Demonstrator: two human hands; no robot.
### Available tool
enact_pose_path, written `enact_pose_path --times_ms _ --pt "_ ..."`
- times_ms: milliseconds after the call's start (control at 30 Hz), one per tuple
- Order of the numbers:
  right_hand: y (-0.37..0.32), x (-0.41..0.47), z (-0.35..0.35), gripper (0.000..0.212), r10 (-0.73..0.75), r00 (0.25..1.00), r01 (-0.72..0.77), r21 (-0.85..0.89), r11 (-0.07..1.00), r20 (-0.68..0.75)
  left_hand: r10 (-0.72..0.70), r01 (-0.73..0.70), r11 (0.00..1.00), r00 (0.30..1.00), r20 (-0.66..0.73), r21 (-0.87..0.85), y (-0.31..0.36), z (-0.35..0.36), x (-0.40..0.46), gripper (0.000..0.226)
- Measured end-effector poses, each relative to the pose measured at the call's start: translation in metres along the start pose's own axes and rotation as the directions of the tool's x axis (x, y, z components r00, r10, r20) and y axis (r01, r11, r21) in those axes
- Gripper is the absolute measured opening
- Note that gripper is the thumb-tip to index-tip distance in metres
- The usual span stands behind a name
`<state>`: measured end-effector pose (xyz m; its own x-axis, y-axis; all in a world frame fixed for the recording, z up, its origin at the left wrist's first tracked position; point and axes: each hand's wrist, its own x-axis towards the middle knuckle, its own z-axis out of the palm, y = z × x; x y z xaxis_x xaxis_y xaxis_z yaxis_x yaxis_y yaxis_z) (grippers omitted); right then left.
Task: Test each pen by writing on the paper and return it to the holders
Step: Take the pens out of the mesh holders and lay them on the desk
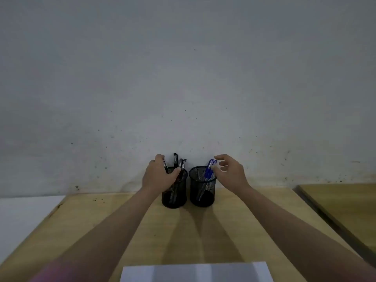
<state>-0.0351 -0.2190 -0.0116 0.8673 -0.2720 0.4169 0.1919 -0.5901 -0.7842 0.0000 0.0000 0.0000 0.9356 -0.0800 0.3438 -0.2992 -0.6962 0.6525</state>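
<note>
Pens split across 2 black mesh holders at the far edge of the wooden table, right against the white wall.

Left holder: several black pens, caps sticking up above the rim, leaning slightly right. Exact count unclear, looks like 4.

Right holder: 2 blue pens side by side, leaning right, blue caps above the rim, clear barrels visible through the mesh down to the base.

The 2 holders stand just beside each other, narrow gap between them, both upright.

Left hand: over the near-left side of the left holder, fingers curled at the rim, thumb across the top toward the pens. One black pen shows between the fingers at the left. Looks like it grips that pen, but can't tell for sure whether it's the pen, the rim, or both.

Right hand: just right of the right holder, fingers spread and loosely bent, thumb and index pointing toward the blue caps. Holds nothing; small gap to the pens, not touching as far as I can see.

Paper: white sheet flat on the table at the near edge, centred, well apart from the holders, crossed by shadow. No marks visible on the part in view.

A 2nd wooden table sits to the right, and a white surface to the left.
</note>
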Motion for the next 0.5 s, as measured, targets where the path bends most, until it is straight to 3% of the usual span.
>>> enact_pose_path --times_ms 200,300,500 --pt "0.001 0.016 0.016 0.017 0.059 0.995 -0.051 0.097 0.994 -0.079 0.029 -0.042 0.996 0.988 -0.149 -0.080 -0.001 0.017 0.014 0.053" --pt "0.002 0.021 0.021 0.023 0.072 0.992 -0.061 0.101 0.993 -0.099 0.062 -0.081 0.986 0.989 -0.137 -0.143 -0.002 0.025 0.017 0.046" --pt "0.003 0.028 0.031 0.037 0.108 0.989 -0.092 0.152 0.984 -0.100 0.030 -0.051 0.968 0.995 -0.091 -0.245 0.000 0.033 0.024 0.054"
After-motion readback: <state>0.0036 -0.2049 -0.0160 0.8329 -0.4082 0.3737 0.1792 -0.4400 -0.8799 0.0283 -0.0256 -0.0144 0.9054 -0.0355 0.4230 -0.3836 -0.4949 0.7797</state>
